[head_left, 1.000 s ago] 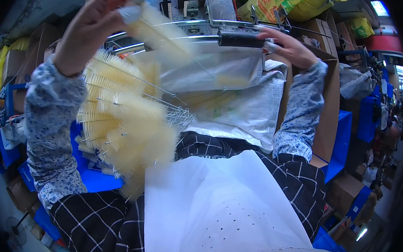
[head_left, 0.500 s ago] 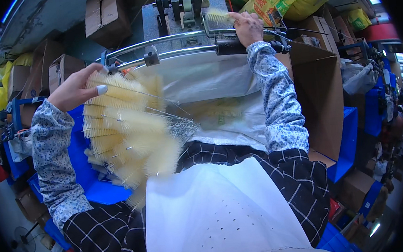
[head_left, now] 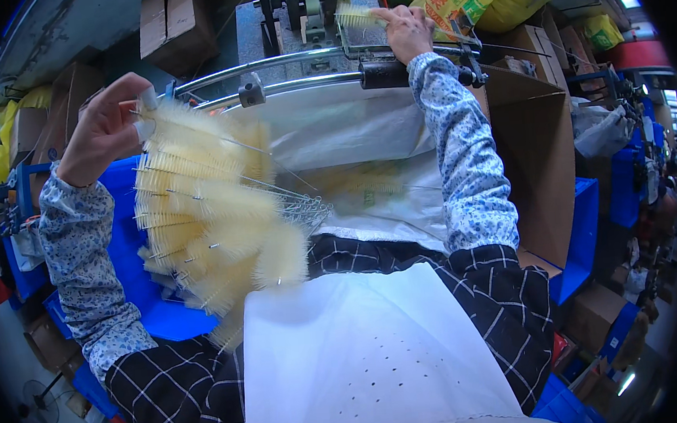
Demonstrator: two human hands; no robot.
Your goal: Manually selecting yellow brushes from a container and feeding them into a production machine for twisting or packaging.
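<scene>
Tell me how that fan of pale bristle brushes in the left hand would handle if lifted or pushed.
The brushes are probably light: the left hand holds the whole fan by its fingertips. They likely splay and slip apart, since their thin wire stems spread loosely. The bristles look soft, so a push would likely bend them.
</scene>
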